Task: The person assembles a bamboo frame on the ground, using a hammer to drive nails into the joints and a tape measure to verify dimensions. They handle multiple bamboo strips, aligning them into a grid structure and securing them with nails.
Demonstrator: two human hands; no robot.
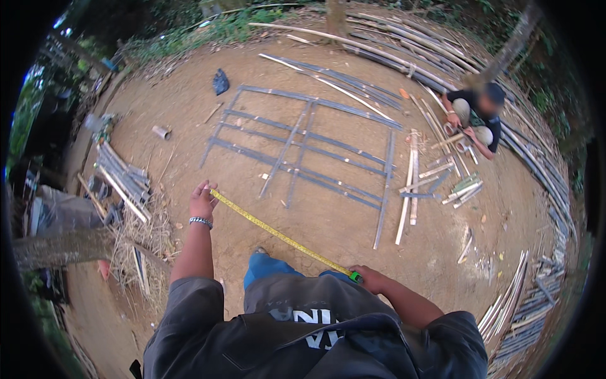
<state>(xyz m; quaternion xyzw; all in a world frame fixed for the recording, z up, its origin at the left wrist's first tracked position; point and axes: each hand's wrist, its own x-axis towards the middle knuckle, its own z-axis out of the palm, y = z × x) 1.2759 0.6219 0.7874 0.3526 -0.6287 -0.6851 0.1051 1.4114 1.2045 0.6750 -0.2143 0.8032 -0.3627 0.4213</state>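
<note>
A yellow tape measure [278, 234] is stretched across in front of me, slanting down from left to right. My left hand [202, 201], with a bracelet at its wrist, pinches the free end of the blade. Its green case [356, 277] sits in my right hand [371, 279], near my waist. Beyond the tape, a grid of dark split-bamboo strips [303, 132] lies flat on the dirt ground, with long strips crossed by shorter ones. Neither hand touches the grid.
At the right a person [483, 117] crouches, hands on a bamboo piece, beside short cut pieces [464, 189]. Long poles [404, 41] lie along the far and right edges. Bundled bamboo [123, 180] and dry straw [151, 246] are at the left. A dark plastic bag [220, 82] lies beyond the grid.
</note>
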